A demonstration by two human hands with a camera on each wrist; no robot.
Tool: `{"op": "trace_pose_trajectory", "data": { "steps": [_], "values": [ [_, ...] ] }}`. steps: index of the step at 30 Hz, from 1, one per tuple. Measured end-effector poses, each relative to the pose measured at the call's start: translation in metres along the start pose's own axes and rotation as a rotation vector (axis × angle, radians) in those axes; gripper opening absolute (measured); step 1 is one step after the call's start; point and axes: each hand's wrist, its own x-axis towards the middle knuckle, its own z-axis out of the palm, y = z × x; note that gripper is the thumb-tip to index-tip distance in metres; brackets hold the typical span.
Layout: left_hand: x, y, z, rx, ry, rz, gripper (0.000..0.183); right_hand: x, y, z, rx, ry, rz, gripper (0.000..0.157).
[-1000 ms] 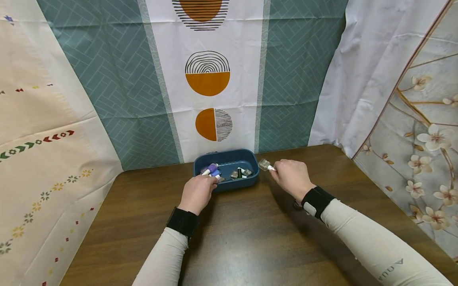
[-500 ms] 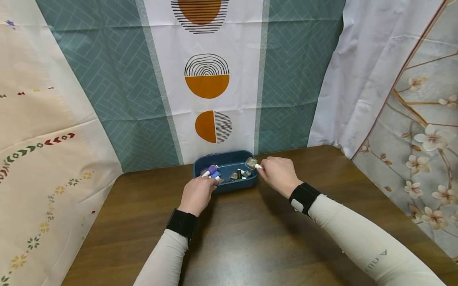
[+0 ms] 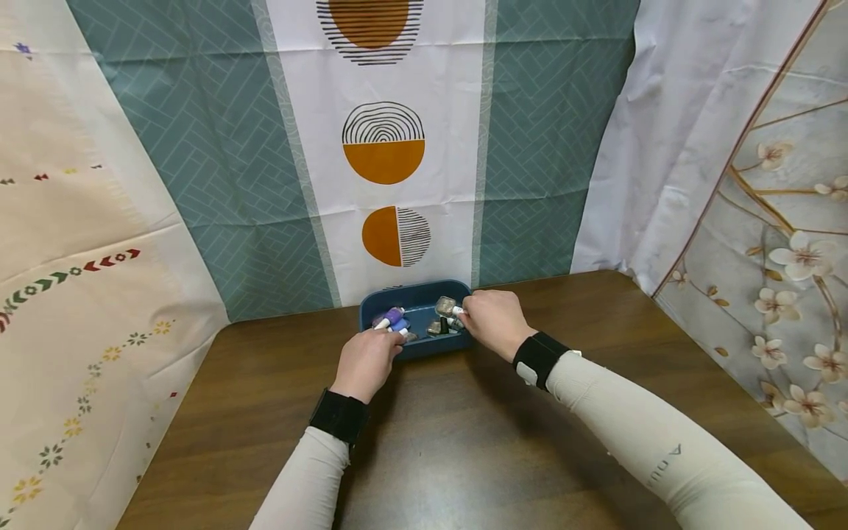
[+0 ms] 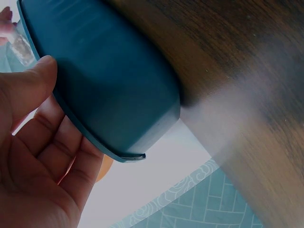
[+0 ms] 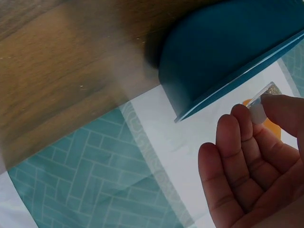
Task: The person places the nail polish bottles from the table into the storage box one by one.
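Observation:
A dark blue oblong bin (image 3: 432, 347) stands at the far edge of the table. At its left front corner my left hand (image 3: 361, 362) grips the rim; in the left wrist view the thumb lies outside the wall (image 4: 114, 76), with the fingertips hidden behind it. My right hand (image 3: 493, 322) pinches the white cap of a small clear, glittery nail polish bottle (image 3: 446, 305) over the bin's right part. Inside, a purple bottle (image 3: 394, 316) with a white cap and a blue one (image 3: 400, 324) lie left. A black-capped bottle (image 3: 444, 325) and several others lie right.
The brown wooden table (image 3: 424, 442) stretches from the bin toward me. Directly behind the bin hangs a patterned curtain (image 3: 450, 250). Other cloths hang at the left (image 3: 99, 368) and right (image 3: 762, 353) sides of the table.
My right hand has moved left, bringing the clear nail polish bottle from beside the bin's right end to over its inside. My left hand has stayed at the rim.

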Motion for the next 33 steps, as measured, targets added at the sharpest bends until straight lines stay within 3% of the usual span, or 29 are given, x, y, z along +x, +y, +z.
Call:
{"op": "trace_pose_trajectory", "data": {
  "steps": [6,16,26,33],
  "values": [
    [0.000,0.000,0.001,-0.007,0.000,-0.006,0.010,0.010,-0.009,0.008,-0.005,-0.022,-0.013,0.027],
    [0.000,0.002,0.001,-0.005,-0.009,-0.003,0.011,0.021,-0.020,0.020,0.017,-0.091,0.014,0.047],
    [0.000,0.000,0.000,0.011,0.004,0.007,0.009,0.029,-0.027,0.024,0.056,-0.209,0.057,0.036],
    [-0.001,0.001,0.000,0.028,0.025,0.016,0.008,0.031,-0.028,0.027,0.077,-0.231,0.067,0.049]
  ]
}}
